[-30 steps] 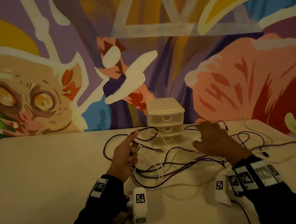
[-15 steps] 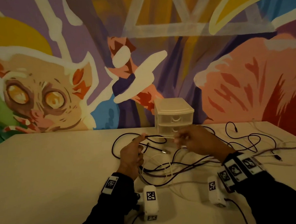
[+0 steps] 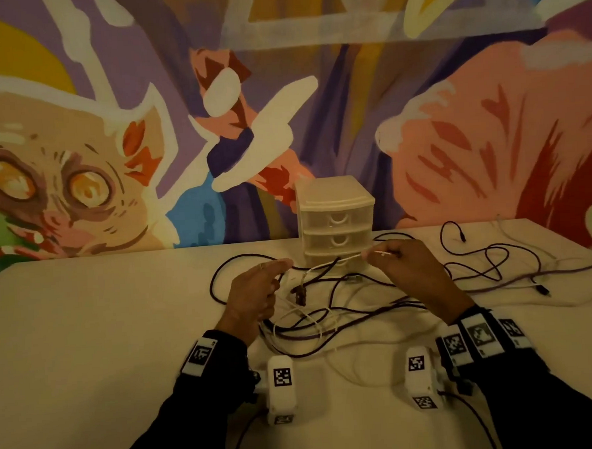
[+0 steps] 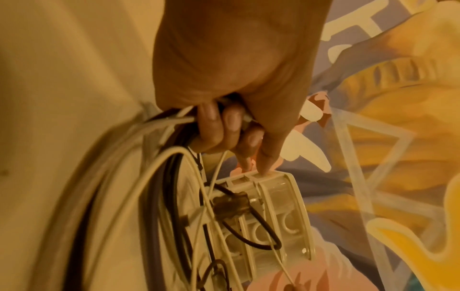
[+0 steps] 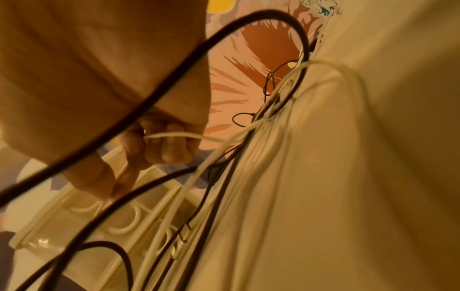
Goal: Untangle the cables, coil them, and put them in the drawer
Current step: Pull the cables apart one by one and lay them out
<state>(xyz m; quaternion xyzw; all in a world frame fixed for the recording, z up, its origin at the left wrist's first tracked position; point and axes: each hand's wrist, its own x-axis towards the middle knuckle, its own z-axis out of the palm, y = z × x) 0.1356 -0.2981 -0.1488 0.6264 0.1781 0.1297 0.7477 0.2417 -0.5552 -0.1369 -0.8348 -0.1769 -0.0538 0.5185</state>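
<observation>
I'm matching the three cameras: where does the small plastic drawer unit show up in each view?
Head: drawer unit at centre, against the mural wall, beyond both hands.
Left wrist: lower centre, tilted, past the fingers.
Right wrist: lower left, tilted, behind dark and white cables.
Shared landmark: its curved drawer handles.
</observation>
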